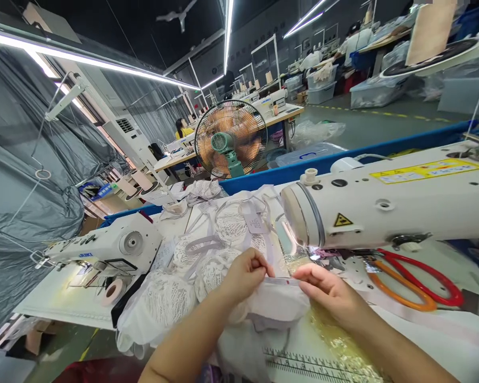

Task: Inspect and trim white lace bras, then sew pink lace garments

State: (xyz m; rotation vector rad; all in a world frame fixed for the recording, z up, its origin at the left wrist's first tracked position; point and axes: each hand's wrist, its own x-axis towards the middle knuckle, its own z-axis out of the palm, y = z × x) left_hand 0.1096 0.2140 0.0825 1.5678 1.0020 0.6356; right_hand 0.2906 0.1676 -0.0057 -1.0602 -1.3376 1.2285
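My left hand (246,274) is closed in a pinch on the upper edge of a white fabric piece (278,302). At the other end of that edge, the fingers of my right hand (326,287) pinch the same fabric. A narrow strip with a small red mark runs between the two hands. Beneath and left of my left hand lie several white lace bras (165,295), heaped together. The head of a white sewing machine (343,207) stands just beyond my right hand. To its right rest scissors (419,284) with one red and one orange handle.
A second sewing machine (127,242) stands on the left. Behind the heap runs a blue cloth trough (287,171), with a large fan (230,139) past it. A printed ruler (303,364) shows at the table front. People sit at machines farther back.
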